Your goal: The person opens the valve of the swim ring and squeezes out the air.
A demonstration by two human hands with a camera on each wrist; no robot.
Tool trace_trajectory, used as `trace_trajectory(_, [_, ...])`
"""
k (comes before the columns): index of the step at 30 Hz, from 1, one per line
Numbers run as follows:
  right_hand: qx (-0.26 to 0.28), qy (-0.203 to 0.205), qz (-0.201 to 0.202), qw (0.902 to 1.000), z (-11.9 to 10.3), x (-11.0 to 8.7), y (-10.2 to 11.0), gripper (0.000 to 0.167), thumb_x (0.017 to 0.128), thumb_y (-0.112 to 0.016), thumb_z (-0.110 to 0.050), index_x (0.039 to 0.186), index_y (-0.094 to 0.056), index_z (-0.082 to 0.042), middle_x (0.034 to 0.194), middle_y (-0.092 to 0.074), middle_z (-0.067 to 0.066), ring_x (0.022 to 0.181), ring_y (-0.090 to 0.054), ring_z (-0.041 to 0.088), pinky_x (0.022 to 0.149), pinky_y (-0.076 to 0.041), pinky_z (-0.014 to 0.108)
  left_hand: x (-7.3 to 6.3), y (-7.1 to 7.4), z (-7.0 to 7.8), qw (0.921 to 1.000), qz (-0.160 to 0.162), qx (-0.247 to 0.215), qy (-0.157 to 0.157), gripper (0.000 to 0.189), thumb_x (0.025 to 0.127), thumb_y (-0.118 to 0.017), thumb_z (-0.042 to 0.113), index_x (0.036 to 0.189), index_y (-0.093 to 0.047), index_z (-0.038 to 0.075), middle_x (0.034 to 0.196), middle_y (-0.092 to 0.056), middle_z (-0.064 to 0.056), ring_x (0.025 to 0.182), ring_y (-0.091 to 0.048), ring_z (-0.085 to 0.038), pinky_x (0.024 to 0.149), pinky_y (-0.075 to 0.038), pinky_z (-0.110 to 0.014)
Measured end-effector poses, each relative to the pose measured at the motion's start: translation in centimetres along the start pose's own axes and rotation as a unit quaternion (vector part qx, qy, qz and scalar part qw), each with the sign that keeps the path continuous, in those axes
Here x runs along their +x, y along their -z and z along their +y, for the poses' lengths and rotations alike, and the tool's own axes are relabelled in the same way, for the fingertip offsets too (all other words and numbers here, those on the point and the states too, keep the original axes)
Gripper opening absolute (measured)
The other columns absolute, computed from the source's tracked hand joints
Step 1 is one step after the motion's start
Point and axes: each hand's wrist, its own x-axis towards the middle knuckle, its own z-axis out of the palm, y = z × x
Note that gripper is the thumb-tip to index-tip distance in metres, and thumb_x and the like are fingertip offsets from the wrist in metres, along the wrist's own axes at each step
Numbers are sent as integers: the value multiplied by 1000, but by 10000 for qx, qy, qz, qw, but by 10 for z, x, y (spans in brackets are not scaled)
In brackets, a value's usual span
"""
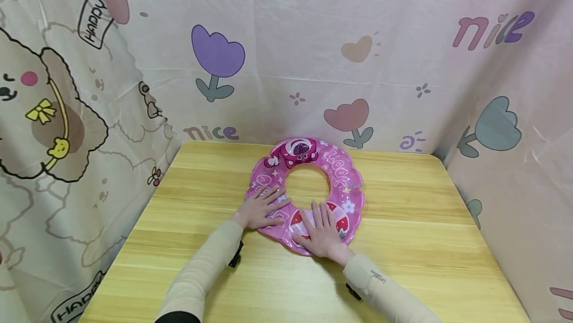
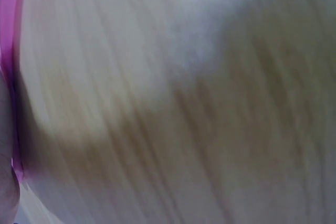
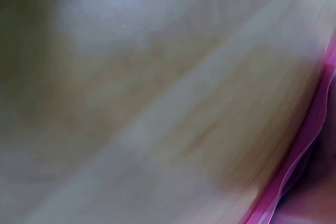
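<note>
One pink swim ring [image 1: 351,191] with a scalloped rim, flat on the bench [image 1: 403,208], a little right of centre in the head view, far side up against the back edge of the wood. Printed on it: a cartoon bear [image 1: 301,151] at the top, white lettering [image 1: 336,167] at the upper right, a small pale flower [image 1: 348,206] at the lower right and a red fruit slice [image 1: 342,222] toward the bottom. Through the round hole, more bare wood.

Left hand [image 1: 265,208] palm down on the lower left of the ring, fingers wide and straight, nothing gripped. Right hand [image 1: 321,233] on the bottom of the ring, likewise spread wide, longest fingertips by the rim of the hole. How hard either one presses, impossible to tell.

Beige sleeves [image 1: 203,266] on both arms, from the bottom of the frame, with a black device [image 1: 236,255] under the left wrist and a black clip [image 1: 353,291] under the right. In the left wrist view, blurred wood with a pink strip at the left edge; in the right wrist view, more blur and a pink edge at the lower right.

Behind and to both sides, pale printed cloth [image 1: 286,39]: purple tulip [image 1: 218,56] at upper left, cartoon animal [image 1: 45,114] at far left, blue-grey tulip [image 1: 498,124] at right.
</note>
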Motion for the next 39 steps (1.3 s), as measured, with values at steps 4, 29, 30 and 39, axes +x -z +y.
trace_trajectory(4, [-146,-79,-114,9998,2,2,-2,84,96,-37,-73,161,-24,-22,170,-5,23,157,0,44,128,-1,58,0,-3,-1,10000,24,50,9,70,99,-35,69,160,-22,38,172,-14,0,160,-11,-26,130,-9,-54])
trace_trajectory(29, [-80,-159,-127,9998,1,3,-6,82,97,-40,-71,161,-24,-24,170,-4,21,158,1,42,129,-1,59,0,-2,2,9964,308,-758,212,66,100,-39,64,158,-32,34,170,-21,-2,159,-16,-28,130,-10,-54])
trace_trajectory(30, [-94,-164,-145,9997,1,3,-5,82,97,-39,-72,161,-24,-24,170,-3,20,158,2,42,129,-1,59,0,-3,2,9962,316,-783,222,66,100,-39,64,158,-31,34,171,-21,-1,159,-15,-28,130,-9,-54])
trace_trajectory(39, [-144,-198,-268,9993,1,3,-3,82,97,-37,-72,162,-23,-24,171,-1,20,158,4,41,129,0,58,0,0,5,9959,239,-840,251,65,101,-42,59,159,-30,33,171,-18,-1,159,-13,-28,130,-9,-55])
